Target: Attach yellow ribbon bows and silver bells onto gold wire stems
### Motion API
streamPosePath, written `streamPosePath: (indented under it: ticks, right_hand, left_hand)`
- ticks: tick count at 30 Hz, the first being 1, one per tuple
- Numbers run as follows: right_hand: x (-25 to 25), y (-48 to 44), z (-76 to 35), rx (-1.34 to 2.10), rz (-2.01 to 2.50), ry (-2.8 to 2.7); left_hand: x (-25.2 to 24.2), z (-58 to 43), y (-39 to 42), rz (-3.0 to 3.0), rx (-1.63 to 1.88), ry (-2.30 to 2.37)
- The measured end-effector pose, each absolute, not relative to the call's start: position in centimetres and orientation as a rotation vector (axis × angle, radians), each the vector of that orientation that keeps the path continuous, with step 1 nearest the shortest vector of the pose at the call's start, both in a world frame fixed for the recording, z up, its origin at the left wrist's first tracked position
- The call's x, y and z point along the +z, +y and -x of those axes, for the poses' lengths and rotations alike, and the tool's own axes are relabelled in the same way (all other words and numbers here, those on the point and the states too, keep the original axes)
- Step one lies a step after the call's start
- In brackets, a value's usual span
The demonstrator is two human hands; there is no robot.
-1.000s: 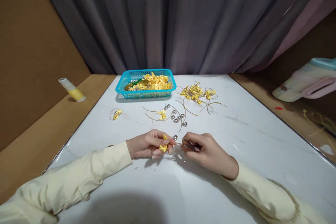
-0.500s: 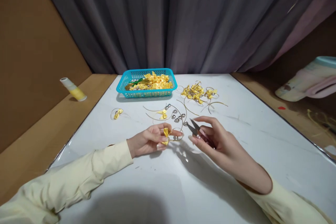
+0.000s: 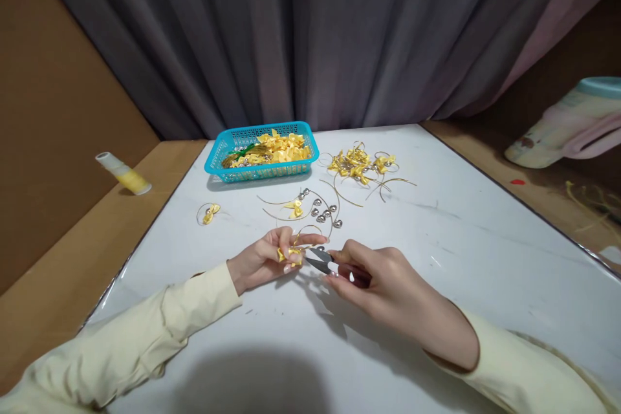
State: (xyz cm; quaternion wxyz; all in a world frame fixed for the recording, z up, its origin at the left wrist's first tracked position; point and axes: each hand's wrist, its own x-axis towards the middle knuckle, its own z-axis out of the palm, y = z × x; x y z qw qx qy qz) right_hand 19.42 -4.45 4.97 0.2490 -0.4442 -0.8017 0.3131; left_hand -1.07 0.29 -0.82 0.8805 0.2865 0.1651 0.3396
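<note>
My left hand pinches a small yellow ribbon bow that has a thin gold wire loop rising from it. My right hand grips a pair of small thread snips, whose blades point left at the bow and nearly touch it. Both hands rest low over the white table, near its middle. Just beyond them lie several silver bells and another yellow bow on curved gold wires.
A turquoise basket of yellow bows stands at the back. To its right is a pile of finished bows with wire. A single bow lies left. A yellow thread spool sits on the brown ledge; a pink-and-teal container at far right.
My right hand lifted with the snips, then came back down and left so the blades now meet the bow. My left hand turned the bow slightly and kept hold of it.
</note>
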Motion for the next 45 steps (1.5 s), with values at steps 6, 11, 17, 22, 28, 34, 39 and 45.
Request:
streamPosePath:
  ticks: [6, 11, 17, 22, 28, 34, 39, 45]
  right_hand:
    - [5.4, -3.1, -18.7, 0.898, 1.172, -2.246]
    - [5.3, -2.5, -18.8, 0.892, 1.15, -2.271]
    - [5.6, -2.5, -19.0, 0.884, 1.158, -2.299]
    - [5.9, -2.2, -19.0, 0.929, 1.187, -2.296]
    - [6.0, -2.1, -19.0, 0.958, 1.192, -2.303]
    - [6.1, -2.2, -19.1, 0.993, 1.184, -2.304]
    - [6.1, -2.1, -19.0, 0.984, 1.188, -2.305]
    - [6.0, -2.1, -19.0, 0.948, 1.191, -2.323]
  left_hand:
    - [-0.6, 1.0, 0.3, -0.575, 0.686, 0.343]
    - [-0.3, 0.8, 0.2, -0.569, 0.695, 0.375]
    - [-0.7, 1.0, 0.3, -0.591, 0.672, 0.331]
    - [-0.7, 1.0, 0.3, -0.578, 0.661, 0.344]
    - [-0.7, 1.0, 0.3, -0.558, 0.64, 0.367]
    - [-0.9, 1.1, 0.4, -0.552, 0.636, 0.35]
    - [-0.9, 1.1, 0.4, -0.548, 0.632, 0.348]
    - [-0.9, 1.0, 0.4, -0.574, 0.64, 0.343]
